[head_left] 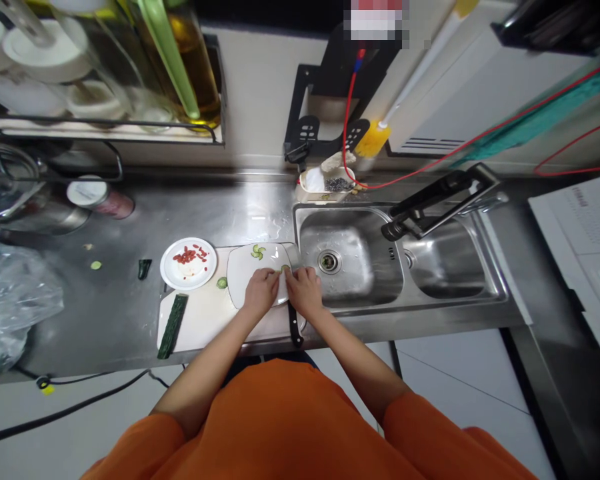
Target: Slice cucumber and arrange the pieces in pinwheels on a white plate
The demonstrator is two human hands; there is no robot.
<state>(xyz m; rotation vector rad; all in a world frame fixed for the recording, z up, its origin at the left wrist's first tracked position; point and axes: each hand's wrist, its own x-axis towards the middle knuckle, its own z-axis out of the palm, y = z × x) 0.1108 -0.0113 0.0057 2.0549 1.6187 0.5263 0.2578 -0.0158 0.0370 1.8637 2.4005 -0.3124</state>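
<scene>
Over the right part of a white square plate [243,270], my left hand [263,291] and my right hand [304,291] meet at the fingertips. Both pinch at a small green cucumber slice [285,268]; the fingers partly hide it. Thin cucumber slices [257,252] lie fanned out near the plate's far edge. The plate rests on a white cutting board [205,327]. A black-handled knife [295,328] lies beside it, its blade partly covered. On the board's left side is a dark green cucumber piece [173,327], and a cut cucumber round [222,283] sits by the plate.
A round white plate [169,279] holds small red berries [190,255]. Left are a cucumber end [144,269], another slice [96,265], a jar [100,197] and a plastic bag [20,300]. A double sink [350,303] with a black faucet [420,203] adjoins the board at right.
</scene>
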